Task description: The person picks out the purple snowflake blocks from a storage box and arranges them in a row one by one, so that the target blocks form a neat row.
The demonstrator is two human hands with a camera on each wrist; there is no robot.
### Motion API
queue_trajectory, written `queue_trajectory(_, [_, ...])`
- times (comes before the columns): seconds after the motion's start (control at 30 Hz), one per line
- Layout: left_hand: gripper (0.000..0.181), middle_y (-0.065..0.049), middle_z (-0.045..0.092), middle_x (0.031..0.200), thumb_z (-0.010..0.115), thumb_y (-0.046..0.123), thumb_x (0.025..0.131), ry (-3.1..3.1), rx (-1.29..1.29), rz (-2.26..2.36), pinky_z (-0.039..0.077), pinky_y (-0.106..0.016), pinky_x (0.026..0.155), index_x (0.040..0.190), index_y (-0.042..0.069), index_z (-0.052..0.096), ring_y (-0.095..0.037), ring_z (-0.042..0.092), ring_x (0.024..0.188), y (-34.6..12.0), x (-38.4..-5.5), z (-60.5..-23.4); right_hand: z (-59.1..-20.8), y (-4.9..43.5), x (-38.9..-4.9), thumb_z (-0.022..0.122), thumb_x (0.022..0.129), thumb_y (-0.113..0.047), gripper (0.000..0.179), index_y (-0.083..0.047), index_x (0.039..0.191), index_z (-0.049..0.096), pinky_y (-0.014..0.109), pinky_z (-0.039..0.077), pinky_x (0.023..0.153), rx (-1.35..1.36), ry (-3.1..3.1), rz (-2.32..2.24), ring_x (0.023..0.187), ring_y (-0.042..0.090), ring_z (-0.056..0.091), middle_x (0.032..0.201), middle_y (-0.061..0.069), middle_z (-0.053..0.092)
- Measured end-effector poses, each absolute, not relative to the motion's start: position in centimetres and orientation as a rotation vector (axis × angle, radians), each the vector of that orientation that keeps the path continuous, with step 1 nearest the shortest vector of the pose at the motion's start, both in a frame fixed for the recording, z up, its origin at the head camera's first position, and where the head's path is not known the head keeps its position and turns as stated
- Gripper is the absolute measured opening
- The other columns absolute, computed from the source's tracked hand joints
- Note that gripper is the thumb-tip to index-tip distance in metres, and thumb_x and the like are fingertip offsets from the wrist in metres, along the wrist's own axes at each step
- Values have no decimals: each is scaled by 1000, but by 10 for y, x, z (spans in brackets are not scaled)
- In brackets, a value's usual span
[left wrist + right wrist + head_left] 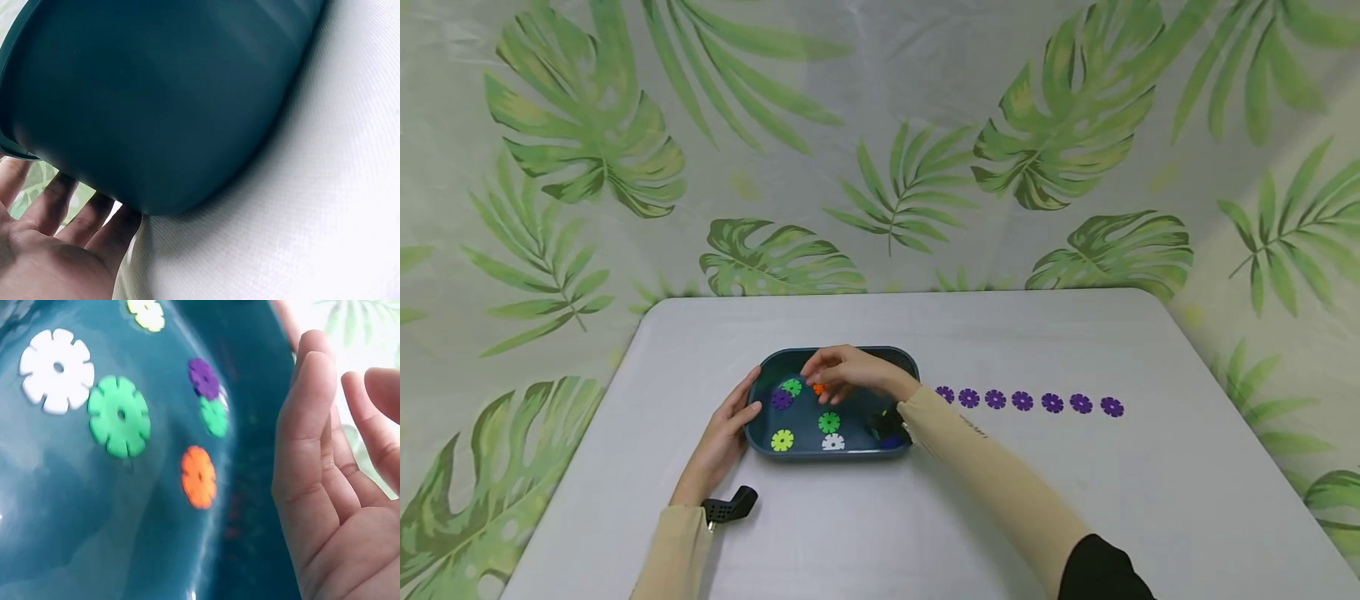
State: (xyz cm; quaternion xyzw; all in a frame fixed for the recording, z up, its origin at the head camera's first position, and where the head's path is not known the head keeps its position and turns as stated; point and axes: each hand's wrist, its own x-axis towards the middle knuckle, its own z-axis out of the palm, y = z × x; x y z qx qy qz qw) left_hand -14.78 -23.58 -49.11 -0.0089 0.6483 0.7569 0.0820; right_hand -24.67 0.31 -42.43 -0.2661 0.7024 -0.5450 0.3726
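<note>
A dark teal tray (831, 455) sits on the table with loose flower-shaped discs in it. My left hand (721, 437) holds the tray's left end, thumb at the rim and fingers along the outer wall, as the left wrist view also shows. Over the tray's far side hovers my right hand (842, 371), fingers loosely bent and nothing between them. Beneath it lies an orange disc (199, 477), partly covered in the head view. Nearby are a purple disc (782, 398), two green discs, one of them (119, 417) beside a white disc (57, 371), and a yellow disc (782, 440).
Right of the tray, several purple discs (1022, 401) form a row across the white table (1000, 508). A dark object hanging at my right wrist hides the tray's right part. Behind the table hangs a leaf-patterned cloth (910, 67).
</note>
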Motion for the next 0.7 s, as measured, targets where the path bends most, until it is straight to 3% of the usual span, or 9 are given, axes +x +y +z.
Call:
queue_trajectory(0.23, [57,0,9,160,46,13,102,1938,-21,2252,9,-45,114,154,18,22,-19,5,144,-237,-147,-492,-437,-33,-242,50,97,-6,31,5,126,53,31,55,65,-588,1833,-1369,72,18,63,121,24,55])
queue_trajectory(0.43, [57,1,8,160,45,13,102,1939,-22,2247,10,-44,114,154,20,23,-19,5,145,-238,-147,-492,-445,-50,-238,49,94,0,33,5,127,52,39,55,74,-505,1862,-1371,82,27,65,126,20,53])
queue_trajectory(0.7, [57,-1,8,160,44,12,102,1920,-3,2257,11,-46,114,154,20,22,-20,7,145,-237,-146,-491,-451,-58,-242,47,94,1,30,3,123,56,38,54,78,-463,1879,-1302,87,28,64,107,15,58])
